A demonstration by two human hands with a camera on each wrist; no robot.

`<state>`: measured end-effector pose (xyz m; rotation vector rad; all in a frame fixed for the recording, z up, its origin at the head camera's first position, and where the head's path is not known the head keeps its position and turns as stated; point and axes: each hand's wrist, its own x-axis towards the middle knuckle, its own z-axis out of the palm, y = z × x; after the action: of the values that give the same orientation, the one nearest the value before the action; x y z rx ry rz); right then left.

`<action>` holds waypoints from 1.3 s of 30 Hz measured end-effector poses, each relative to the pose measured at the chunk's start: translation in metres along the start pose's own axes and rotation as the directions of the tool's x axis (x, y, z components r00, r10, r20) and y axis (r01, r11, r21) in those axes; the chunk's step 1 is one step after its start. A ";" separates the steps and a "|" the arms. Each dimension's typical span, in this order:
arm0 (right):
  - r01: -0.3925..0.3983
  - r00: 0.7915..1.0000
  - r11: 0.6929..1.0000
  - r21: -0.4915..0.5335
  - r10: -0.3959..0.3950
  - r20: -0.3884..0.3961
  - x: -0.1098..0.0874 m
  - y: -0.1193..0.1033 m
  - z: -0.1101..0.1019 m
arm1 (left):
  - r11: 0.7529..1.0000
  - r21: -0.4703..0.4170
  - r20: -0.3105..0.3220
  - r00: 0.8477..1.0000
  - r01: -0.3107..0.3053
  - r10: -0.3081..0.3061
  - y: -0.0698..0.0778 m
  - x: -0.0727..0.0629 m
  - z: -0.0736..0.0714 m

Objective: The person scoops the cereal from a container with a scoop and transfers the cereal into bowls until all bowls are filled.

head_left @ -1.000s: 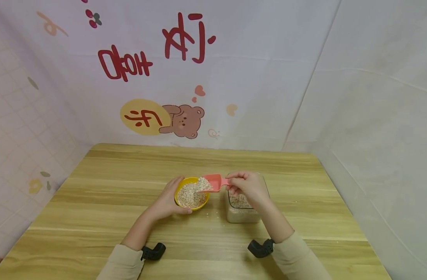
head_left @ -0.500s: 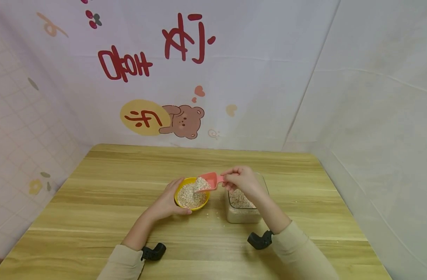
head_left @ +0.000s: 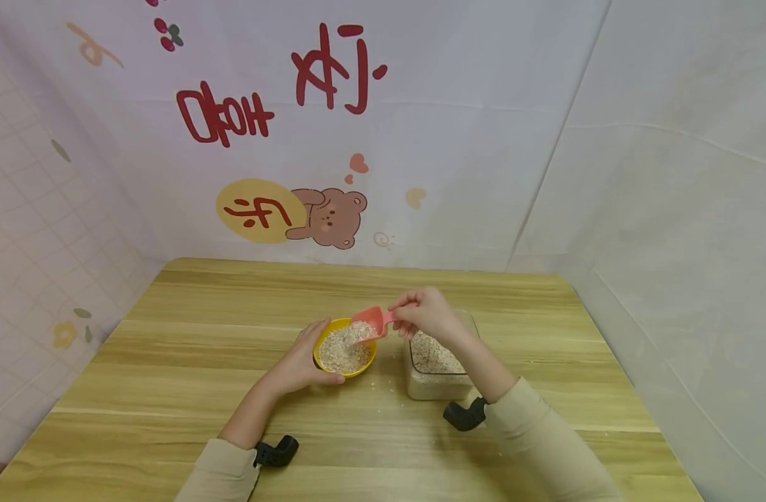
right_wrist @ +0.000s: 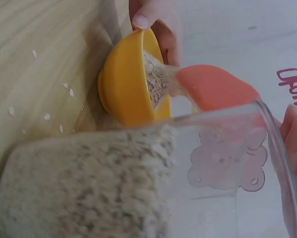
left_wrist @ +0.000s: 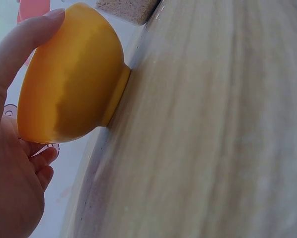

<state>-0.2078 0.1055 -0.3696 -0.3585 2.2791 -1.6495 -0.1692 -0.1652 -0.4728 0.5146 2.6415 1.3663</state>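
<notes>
A yellow bowl [head_left: 326, 368] stands on the table, holding a heap of oat flakes [head_left: 342, 353]. My left hand [head_left: 298, 362] grips it from the left, thumb at the near rim and fingers round the far side; the left wrist view shows the bowl's outer wall [left_wrist: 79, 74] inside that grip. My right hand [head_left: 425, 314] pinches the handle of a coral-pink scoop [head_left: 375, 319]. The scoop tilts over the bowl's right side, and oats slide off its lip into the bowl, seen falling in the right wrist view beside the scoop [right_wrist: 218, 89].
Right of the bowl, under my right forearm, stands a clear square container [head_left: 433, 387] part-filled with oats. A few stray flakes [right_wrist: 46, 116] lie on the wooden table [head_left: 232, 293] between bowl and container. A printed cloth [head_left: 458, 174] hangs behind the table.
My right hand has moved left and away from me with the scoop, farther over the bowl. Fewer oats show on the scoop. The left hand and bowl have stayed put.
</notes>
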 end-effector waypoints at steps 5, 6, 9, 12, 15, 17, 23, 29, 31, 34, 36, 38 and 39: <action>0.030 0.999 0.998 -0.061 -0.028 0.034 0.005 -0.005 -0.002 | 1.000 0.000 0.000 1.000 0.003 -0.003 0.001 0.000 0.000; 0.031 0.999 0.997 -0.071 -0.028 0.041 0.006 -0.007 -0.002 | 1.000 -0.002 -0.001 1.000 0.003 -0.003 0.001 0.000 0.000; 0.032 0.998 0.995 -0.099 -0.026 0.062 0.007 -0.012 -0.003 | 1.000 -0.009 -0.003 1.000 0.001 -0.001 0.002 0.000 0.000; 0.039 0.996 0.991 -0.127 -0.028 0.084 0.008 -0.018 -0.004 | 1.000 -0.010 -0.007 1.000 -0.005 0.005 0.002 0.000 0.000; 0.067 0.993 0.985 -0.158 -0.051 0.104 0.008 -0.024 -0.004 | 1.000 -0.006 -0.010 1.000 -0.011 0.011 0.002 0.000 0.000; 0.088 0.991 0.981 -0.172 -0.068 0.119 0.009 -0.027 -0.004 | 1.000 -0.008 -0.011 1.000 -0.013 0.013 0.002 0.000 0.000; 0.114 0.986 0.972 -0.206 -0.085 0.144 0.009 -0.035 -0.006 | 1.000 -0.005 -0.012 1.000 -0.014 0.014 0.001 0.000 0.000; 0.086 0.991 0.979 -0.186 -0.065 0.118 0.008 -0.029 -0.008 | 1.000 -0.010 -0.010 1.000 -0.015 0.015 0.001 0.000 0.000; 0.068 0.993 0.984 -0.165 -0.050 0.108 0.008 -0.025 -0.008 | 1.000 -0.013 -0.011 1.000 -0.016 0.016 0.002 0.000 0.000; 0.045 0.995 0.991 -0.128 -0.032 0.096 0.006 -0.019 -0.009 | 1.000 -0.015 -0.012 1.000 -0.015 0.015 0.002 -0.001 0.000; 0.031 0.996 0.994 -0.100 -0.022 0.088 0.005 -0.016 -0.009 | 1.000 -0.011 -0.013 1.000 -0.019 0.018 0.002 0.000 0.001; 0.023 0.997 0.997 -0.078 -0.017 0.078 0.003 -0.014 -0.008 | 1.000 -0.008 -0.013 1.000 -0.020 0.020 0.001 0.000 0.001; 0.021 0.997 0.998 -0.066 -0.016 0.073 0.003 -0.012 -0.008 | 1.000 -0.007 -0.014 1.000 -0.022 0.022 0.000 0.000 0.001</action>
<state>-0.2132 0.1079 -0.3558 -0.4489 2.2879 -1.5465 -0.1689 -0.1639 -0.4734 0.5371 2.6488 1.3893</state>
